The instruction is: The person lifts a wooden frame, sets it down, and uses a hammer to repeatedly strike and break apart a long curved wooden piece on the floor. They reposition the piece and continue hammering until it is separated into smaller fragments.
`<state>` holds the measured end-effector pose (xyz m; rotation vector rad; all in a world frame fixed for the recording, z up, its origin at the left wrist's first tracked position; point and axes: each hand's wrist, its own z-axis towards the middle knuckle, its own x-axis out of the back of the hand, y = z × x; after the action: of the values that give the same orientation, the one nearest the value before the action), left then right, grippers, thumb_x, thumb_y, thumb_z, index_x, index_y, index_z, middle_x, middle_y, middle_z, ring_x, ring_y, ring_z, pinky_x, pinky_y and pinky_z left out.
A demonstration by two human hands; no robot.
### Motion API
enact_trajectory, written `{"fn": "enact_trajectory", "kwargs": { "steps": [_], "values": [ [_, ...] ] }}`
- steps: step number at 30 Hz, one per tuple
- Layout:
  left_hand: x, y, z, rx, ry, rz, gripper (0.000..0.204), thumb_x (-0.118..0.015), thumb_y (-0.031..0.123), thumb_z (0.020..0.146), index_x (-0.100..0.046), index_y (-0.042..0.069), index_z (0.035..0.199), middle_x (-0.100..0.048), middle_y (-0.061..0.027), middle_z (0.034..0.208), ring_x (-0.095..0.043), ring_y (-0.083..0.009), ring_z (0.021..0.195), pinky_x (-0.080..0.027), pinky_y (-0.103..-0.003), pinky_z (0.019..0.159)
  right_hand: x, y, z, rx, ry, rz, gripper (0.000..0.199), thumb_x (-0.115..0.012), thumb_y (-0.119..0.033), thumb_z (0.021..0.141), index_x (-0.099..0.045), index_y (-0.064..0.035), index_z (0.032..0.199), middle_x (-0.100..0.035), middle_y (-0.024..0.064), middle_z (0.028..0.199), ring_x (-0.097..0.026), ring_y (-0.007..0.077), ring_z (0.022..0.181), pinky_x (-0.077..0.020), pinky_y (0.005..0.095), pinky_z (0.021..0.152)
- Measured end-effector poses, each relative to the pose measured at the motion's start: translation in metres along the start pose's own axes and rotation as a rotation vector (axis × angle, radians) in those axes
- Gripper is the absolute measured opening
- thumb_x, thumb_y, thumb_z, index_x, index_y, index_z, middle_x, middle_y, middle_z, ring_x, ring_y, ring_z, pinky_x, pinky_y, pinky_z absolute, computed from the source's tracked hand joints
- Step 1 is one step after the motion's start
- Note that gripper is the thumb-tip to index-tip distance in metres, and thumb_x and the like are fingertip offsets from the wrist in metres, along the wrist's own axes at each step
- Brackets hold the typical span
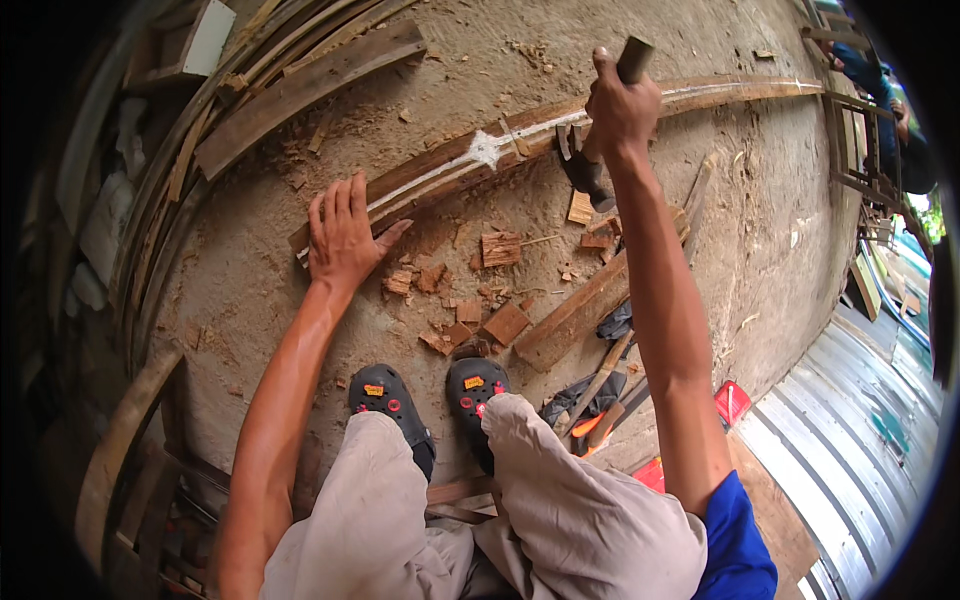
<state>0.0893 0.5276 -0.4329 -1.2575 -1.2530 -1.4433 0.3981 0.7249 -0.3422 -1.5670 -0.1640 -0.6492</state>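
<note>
A long wooden plank (700,95) with a white line and a white patch lies across dusty ground. My left hand (342,235) presses flat on the plank's near end, fingers spread. My right hand (620,105) is raised above the plank and grips the handle of a hammer (585,170), whose dark head hangs just below the hand, next to the white patch. Wood chips (500,248) lie scattered on the ground in front of my feet.
A shorter board (580,312) lies by my right foot, with hand tools (598,385) beside it. Stacked planks (300,85) curve along the far left. Corrugated metal sheet (860,420) lies at the right. Another person (880,100) stands at the upper right.
</note>
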Motion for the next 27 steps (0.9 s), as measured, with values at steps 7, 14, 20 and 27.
{"fn": "enact_trajectory", "kwargs": {
  "steps": [7,14,20,27],
  "values": [
    [-0.003,-0.002,-0.004,-0.001,0.034,-0.004,0.095,-0.046,0.08,0.087,-0.043,0.002,0.142,-0.055,-0.0176,0.124,-0.051,-0.032,0.117,-0.037,-0.05,0.104,-0.012,0.018,0.04,-0.185,-0.193,-0.029,0.03,-0.071,-0.025,0.092,-0.056,-0.0086,0.073,-0.051,-0.0004,0.061,-0.049,0.0098,0.051,-0.0413,0.027,0.047],
    [-0.008,-0.003,-0.002,-0.032,0.074,0.059,0.095,-0.046,0.081,0.087,-0.045,0.001,0.138,-0.053,-0.0134,0.121,-0.049,-0.0283,0.115,-0.036,-0.045,0.102,-0.02,0.045,0.105,-0.585,-0.46,0.276,0.03,-0.064,-0.02,0.097,-0.044,-0.0157,0.075,-0.035,-0.0062,0.059,-0.03,0.007,0.048,-0.0288,0.025,0.044],
    [-0.008,-0.003,-0.003,-0.018,0.063,0.055,0.093,-0.046,0.081,0.087,-0.045,0.002,0.138,-0.053,-0.0122,0.122,-0.049,-0.0271,0.116,-0.036,-0.045,0.102,-0.001,0.03,0.084,-0.52,-0.347,0.289,0.028,-0.066,-0.021,0.094,-0.049,-0.0119,0.073,-0.042,-0.0047,0.057,-0.038,0.0108,0.045,-0.0363,0.0307,0.045],
    [-0.008,-0.002,-0.003,0.012,0.02,0.059,0.094,-0.048,0.081,0.086,-0.044,0.004,0.139,-0.054,-0.012,0.128,-0.051,-0.0263,0.12,-0.037,-0.045,0.104,0.034,0.007,-0.021,-0.17,-0.018,0.465,0.028,-0.065,-0.019,0.093,-0.052,-0.0085,0.07,-0.048,0.0,0.058,-0.046,0.0104,0.046,-0.0403,0.0291,0.044]
  ]
}}
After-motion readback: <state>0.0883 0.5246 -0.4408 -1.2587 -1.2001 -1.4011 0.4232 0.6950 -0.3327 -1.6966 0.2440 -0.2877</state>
